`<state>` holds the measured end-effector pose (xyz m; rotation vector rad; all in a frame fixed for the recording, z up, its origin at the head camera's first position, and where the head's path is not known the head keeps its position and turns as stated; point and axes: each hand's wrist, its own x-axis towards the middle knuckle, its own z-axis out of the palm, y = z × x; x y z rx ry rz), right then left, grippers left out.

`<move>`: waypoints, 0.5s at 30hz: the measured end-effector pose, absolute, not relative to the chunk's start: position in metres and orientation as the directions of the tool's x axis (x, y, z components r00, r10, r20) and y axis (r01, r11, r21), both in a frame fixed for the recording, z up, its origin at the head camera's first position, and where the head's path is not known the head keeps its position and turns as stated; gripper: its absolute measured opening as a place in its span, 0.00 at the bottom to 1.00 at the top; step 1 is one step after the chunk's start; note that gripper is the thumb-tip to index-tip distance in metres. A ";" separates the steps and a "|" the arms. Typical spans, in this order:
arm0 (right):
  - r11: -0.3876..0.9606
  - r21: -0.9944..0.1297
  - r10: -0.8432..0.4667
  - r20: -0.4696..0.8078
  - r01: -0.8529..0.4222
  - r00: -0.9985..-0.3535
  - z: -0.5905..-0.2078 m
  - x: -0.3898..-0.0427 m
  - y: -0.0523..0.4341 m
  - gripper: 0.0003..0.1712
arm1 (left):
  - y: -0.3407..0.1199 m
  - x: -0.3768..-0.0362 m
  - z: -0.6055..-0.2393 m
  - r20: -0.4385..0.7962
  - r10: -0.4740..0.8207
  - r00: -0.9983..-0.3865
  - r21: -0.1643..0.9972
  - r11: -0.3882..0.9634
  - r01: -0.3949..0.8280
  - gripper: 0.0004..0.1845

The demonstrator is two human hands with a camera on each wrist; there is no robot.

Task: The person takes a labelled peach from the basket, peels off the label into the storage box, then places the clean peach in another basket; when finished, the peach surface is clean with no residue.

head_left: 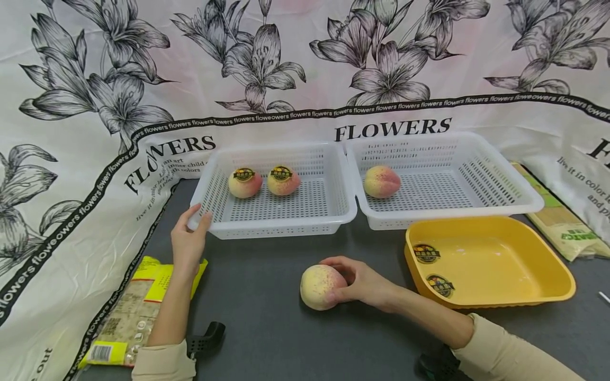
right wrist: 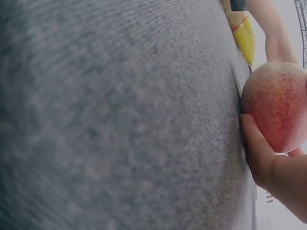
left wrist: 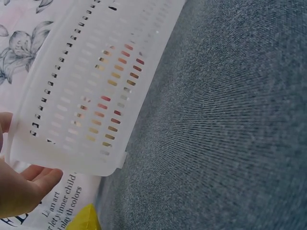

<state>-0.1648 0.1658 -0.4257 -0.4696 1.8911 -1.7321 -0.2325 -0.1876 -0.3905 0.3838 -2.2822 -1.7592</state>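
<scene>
Head view, right hand point(head_left: 367, 284) curled round peach point(head_left: 316, 286), left hand point(head_left: 188, 244) pinching left basket point(head_left: 281, 228) corner, open tabletop point(head_left: 257, 296) between.

White flower-printed cloth point(head_left: 305, 79) backs a dark grey surface point(head_left: 262, 317).

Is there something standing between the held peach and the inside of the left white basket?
Only the front wall of the left white basket itself; on the dark tabletop between it and the held peach, nothing visible stands.

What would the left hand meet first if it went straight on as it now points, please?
The left white basket: its near left corner sits right before the left hand, seemingly in contact, though depth is unclear.
</scene>
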 end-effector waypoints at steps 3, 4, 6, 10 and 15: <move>0.116 -0.985 -0.575 -0.170 0.126 -0.800 -0.423 -0.165 0.166 0.38 | -0.188 -0.233 -0.391 0.017 -0.352 -0.936 0.969 0.238 -0.072 0.28; 0.110 -0.984 -0.570 -0.180 0.143 -0.802 -0.422 -0.165 0.166 0.38 | -0.189 -0.233 -0.391 0.015 -0.353 -0.936 0.969 0.237 -0.074 0.28; 0.101 -0.981 -0.556 -0.194 0.167 -0.808 -0.418 -0.165 0.168 0.39 | -0.189 -0.233 -0.390 0.012 -0.355 -0.935 0.969 0.235 -0.077 0.28; 0.090 -0.983 -0.533 -0.183 0.160 -0.826 -0.400 -0.167 0.177 0.39 | -0.189 -0.233 -0.391 0.015 -0.354 -0.935 0.971 0.230 -0.071 0.29; 0.049 -0.994 -0.523 -0.108 0.096 -0.845 -0.364 -0.176 0.197 0.38 | -0.190 -0.233 -0.391 0.011 -0.344 -0.939 0.974 0.217 -0.068 0.28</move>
